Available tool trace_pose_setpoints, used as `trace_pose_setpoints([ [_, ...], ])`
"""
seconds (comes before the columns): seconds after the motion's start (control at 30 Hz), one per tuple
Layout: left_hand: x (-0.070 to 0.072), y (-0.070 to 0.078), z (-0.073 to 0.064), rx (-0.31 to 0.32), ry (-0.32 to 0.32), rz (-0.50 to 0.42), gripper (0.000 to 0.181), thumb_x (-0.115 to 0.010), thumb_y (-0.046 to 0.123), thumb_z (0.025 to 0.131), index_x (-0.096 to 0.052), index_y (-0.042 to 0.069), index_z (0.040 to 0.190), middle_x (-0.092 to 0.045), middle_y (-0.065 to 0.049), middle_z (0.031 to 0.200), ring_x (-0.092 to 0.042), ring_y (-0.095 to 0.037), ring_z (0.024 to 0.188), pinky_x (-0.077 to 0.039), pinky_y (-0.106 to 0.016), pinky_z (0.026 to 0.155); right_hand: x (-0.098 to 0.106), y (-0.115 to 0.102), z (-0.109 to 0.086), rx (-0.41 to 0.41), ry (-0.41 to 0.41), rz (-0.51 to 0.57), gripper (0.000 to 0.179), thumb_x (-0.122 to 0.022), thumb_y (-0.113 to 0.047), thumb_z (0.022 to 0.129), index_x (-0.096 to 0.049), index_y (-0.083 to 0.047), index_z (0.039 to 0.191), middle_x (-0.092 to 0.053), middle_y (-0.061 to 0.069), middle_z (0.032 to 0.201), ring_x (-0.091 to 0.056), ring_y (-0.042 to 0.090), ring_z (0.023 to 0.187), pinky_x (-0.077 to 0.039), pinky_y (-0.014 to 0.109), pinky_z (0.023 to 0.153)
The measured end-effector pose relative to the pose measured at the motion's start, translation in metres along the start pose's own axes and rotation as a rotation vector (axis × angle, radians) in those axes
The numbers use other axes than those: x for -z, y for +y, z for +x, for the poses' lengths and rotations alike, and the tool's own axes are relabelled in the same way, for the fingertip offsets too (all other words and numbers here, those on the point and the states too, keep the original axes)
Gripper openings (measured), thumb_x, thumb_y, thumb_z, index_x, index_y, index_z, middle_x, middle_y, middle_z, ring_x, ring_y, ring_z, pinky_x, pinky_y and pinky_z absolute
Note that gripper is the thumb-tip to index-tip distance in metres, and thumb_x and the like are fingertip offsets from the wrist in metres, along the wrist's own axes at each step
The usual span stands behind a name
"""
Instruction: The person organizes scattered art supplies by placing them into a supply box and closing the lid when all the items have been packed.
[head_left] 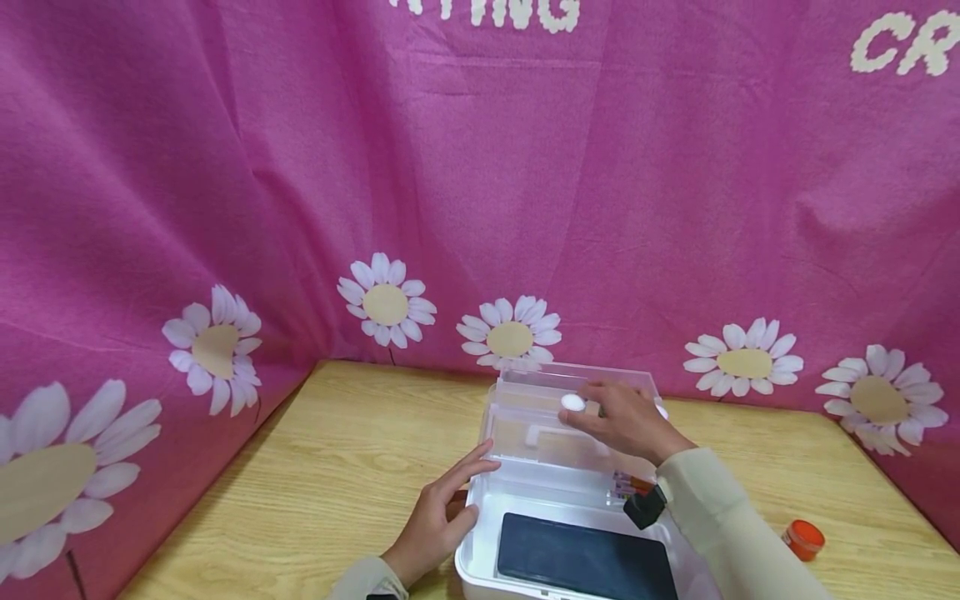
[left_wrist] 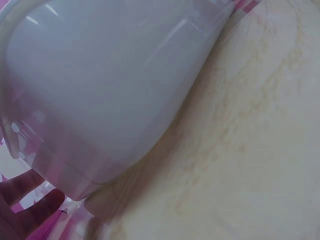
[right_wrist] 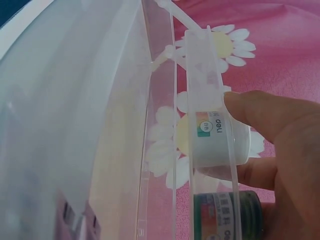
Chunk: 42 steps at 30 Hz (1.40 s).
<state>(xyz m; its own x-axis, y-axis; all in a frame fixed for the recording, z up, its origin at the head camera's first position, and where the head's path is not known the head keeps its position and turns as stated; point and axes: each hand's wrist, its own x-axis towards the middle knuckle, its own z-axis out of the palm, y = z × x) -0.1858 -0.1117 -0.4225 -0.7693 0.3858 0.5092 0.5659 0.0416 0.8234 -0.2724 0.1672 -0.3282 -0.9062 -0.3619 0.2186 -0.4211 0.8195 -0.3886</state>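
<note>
A white plastic box (head_left: 480,575) stands in front of me with its clear tiered trays (head_left: 555,433) raised at the back. My right hand (head_left: 626,417) reaches over the upper tray, thumb and fingers around a small white paint jar (head_left: 573,402). In the right wrist view, this jar sits upright against the clear tray wall, beside a dark green jar (right_wrist: 252,215). My left hand (head_left: 442,508) rests at the box's left side, fairly straight fingers touching the rim. In the left wrist view, its fingers (left_wrist: 42,207) meet the box's lower corner.
A dark flat rectangular thing (head_left: 585,554) lies inside the box. Small colourful items (head_left: 622,485) lie under the right forearm. An orange-red jar (head_left: 804,540) stands on the wooden table (head_left: 360,467) at right. A pink flowered cloth (head_left: 480,183) hangs behind the table.
</note>
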Motion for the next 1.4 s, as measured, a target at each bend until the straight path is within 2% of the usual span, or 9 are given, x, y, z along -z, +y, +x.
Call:
trace_pose_setpoints([
  [0.2,0.000,-0.001,0.000,0.013,0.003,0.010,0.054,-0.048,-0.017,0.083,-0.053,0.002,0.134,-0.033,-0.016,0.153,-0.045,-0.030,0.131,-0.049,-0.029,0.093,-0.001,-0.001,-0.001,-0.015,-0.009,-0.022,0.056,-0.065,-0.052,0.086,-0.064,-0.011,0.124,-0.063,0.010,0.120,-0.053,0.033,0.116,-0.021,0.062,0.101],
  [0.57,0.001,0.000,0.001,0.064,-0.007,0.017,0.054,-0.049,-0.016,0.084,-0.053,0.005,0.134,-0.031,-0.014,0.154,-0.042,-0.028,0.133,-0.048,-0.028,0.094,-0.002,0.000,0.001,-0.013,0.005,-0.018,0.054,-0.066,-0.051,0.085,-0.066,-0.012,0.120,-0.066,0.006,0.110,-0.058,0.025,0.102,-0.023,0.062,0.099],
  [0.63,0.001,-0.005,0.000,0.054,-0.003,0.022,0.055,-0.049,-0.016,0.084,-0.052,0.005,0.135,-0.031,-0.014,0.155,-0.043,-0.029,0.133,-0.048,-0.030,0.094,-0.001,0.000,0.001,-0.008,0.003,-0.009,0.052,-0.066,-0.051,0.084,-0.067,-0.012,0.119,-0.066,0.005,0.109,-0.058,0.023,0.096,-0.025,0.061,0.098],
  [0.73,-0.001,-0.018,0.000,0.032,0.004,0.021,0.058,-0.049,-0.017,0.084,-0.052,0.008,0.136,-0.031,-0.011,0.155,-0.044,-0.029,0.132,-0.049,-0.031,0.094,0.001,0.000,0.001,0.002,-0.001,0.016,0.048,-0.068,-0.049,0.084,-0.068,-0.013,0.116,-0.066,0.005,0.111,-0.060,0.020,0.090,-0.040,0.053,0.094],
  [0.87,-0.001,-0.033,-0.001,0.016,0.005,0.018,0.062,-0.049,-0.016,0.084,-0.052,0.016,0.137,-0.031,-0.005,0.156,-0.043,-0.025,0.133,-0.049,-0.030,0.094,0.006,0.001,0.001,0.022,-0.003,0.080,0.044,-0.069,-0.044,0.085,-0.069,-0.011,0.115,-0.065,0.009,0.118,-0.060,0.027,0.103,-0.053,0.048,0.083],
  [0.97,-0.001,-0.037,0.000,0.011,0.005,0.018,0.062,-0.049,-0.014,0.085,-0.052,0.019,0.137,-0.031,-0.003,0.156,-0.041,-0.023,0.135,-0.048,-0.031,0.094,0.010,0.003,0.000,0.027,-0.001,0.115,0.046,-0.069,-0.043,0.086,-0.067,-0.009,0.116,-0.063,0.011,0.121,-0.055,0.031,0.113,-0.052,0.051,0.087],
  [1.17,-0.001,-0.037,0.000,0.013,0.005,0.025,0.062,-0.049,-0.012,0.085,-0.052,0.021,0.137,-0.031,-0.002,0.156,-0.040,-0.022,0.136,-0.048,-0.030,0.095,0.014,0.009,-0.003,0.018,-0.005,0.147,0.054,-0.067,-0.046,0.086,-0.063,-0.006,0.123,-0.059,0.014,0.127,-0.050,0.036,0.119,-0.049,0.056,0.090],
  [1.37,0.000,-0.036,-0.001,-0.011,0.003,0.024,0.061,-0.049,-0.013,0.085,-0.052,0.019,0.137,-0.031,-0.004,0.156,-0.040,-0.023,0.136,-0.048,-0.029,0.095,0.019,0.014,-0.010,0.001,0.004,0.153,0.053,-0.068,-0.045,0.086,-0.062,-0.009,0.125,-0.056,0.015,0.132,-0.046,0.037,0.124,-0.045,0.060,0.093],
  [1.4,0.000,-0.031,0.000,-0.011,0.003,0.024,0.060,-0.049,-0.013,0.085,-0.052,0.016,0.137,-0.032,-0.006,0.155,-0.040,-0.024,0.135,-0.048,-0.030,0.095,0.021,0.014,-0.012,-0.005,0.007,0.151,0.053,-0.068,-0.045,0.086,-0.062,-0.009,0.125,-0.054,0.016,0.133,-0.044,0.038,0.125,-0.044,0.061,0.094],
])
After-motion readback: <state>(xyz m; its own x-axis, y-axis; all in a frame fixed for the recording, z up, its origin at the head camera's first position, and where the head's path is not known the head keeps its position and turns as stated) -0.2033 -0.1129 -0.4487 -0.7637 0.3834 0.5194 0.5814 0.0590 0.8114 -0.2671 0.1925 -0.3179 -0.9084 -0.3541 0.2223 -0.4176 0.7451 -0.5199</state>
